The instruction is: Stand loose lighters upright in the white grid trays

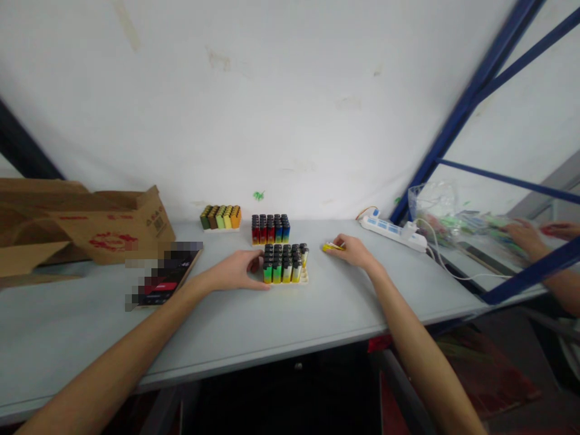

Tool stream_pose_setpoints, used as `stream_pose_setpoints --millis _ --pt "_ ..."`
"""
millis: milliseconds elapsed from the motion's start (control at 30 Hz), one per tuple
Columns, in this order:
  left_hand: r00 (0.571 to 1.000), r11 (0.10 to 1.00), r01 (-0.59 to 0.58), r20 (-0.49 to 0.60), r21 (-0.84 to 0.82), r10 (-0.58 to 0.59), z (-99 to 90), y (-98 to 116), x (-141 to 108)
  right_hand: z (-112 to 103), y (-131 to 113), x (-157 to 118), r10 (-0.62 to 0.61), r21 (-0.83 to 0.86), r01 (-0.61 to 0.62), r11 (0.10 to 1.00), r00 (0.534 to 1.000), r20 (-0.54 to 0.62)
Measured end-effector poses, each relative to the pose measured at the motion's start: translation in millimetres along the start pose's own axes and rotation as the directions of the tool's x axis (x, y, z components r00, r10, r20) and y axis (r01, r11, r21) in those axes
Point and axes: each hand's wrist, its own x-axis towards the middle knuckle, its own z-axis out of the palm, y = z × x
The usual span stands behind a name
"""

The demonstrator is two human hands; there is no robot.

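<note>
Brown cardboard box (81,220) stood at the left, its red emblem and small red line of print too blurred to read, black handling marks beside them. Pale lettering and a red band crossed a dark package (165,278), partly pixelated and not legible. On the pale grey tabletop (272,320), a white tray (305,280) held upright green, white and yellow lighters (283,270), black-topped. The left hand (232,270) bracketed its left end, thumb and fingers apart; I could not tell whether they pressed. The right hand (354,249) had its fingers clamped on a yellow lighter (328,247), low, right of the tray. Behind were a scuffed white wall (294,109), a white power strip (389,231) and blue metal framing (457,115); another person's hand (525,234) showed beyond it.
</note>
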Motion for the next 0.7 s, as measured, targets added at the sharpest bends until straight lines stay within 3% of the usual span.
stream_pose_setpoints --millis 133,233,367,500,600,700 --pt "1.0 1.0 -0.005 0.006 0.009 0.005 0.1 -1 0 2 -8 -3 -0.013 0.018 0.013 1.0 1.0 -0.012" --pt "1.0 1.0 -0.003 0.008 0.023 0.003 -0.1 -1 0 0 -13 -3 -0.027 0.032 0.031 0.999 0.993 -0.113" --pt "1.0 1.0 -0.001 0.006 0.028 0.001 0.6 -2 0 -6 -27 -6 -0.039 0.261 0.097 0.961 0.975 -0.22" --pt "1.0 1.0 0.002 0.001 0.021 -0.002 1.3 -2 0 -6 -49 -13 -0.083 0.441 0.166 0.882 0.976 -0.202" --pt "1.0 1.0 0.002 -0.002 0.024 -0.002 1.0 -2 0 -1 -64 -17 -0.126 0.472 0.19 0.861 0.978 -0.165" --pt "1.0 1.0 -0.003 0.001 0.02 0.003 0.2 0 0 7 -73 -20 -0.084 0.466 0.168 0.869 0.977 -0.196"
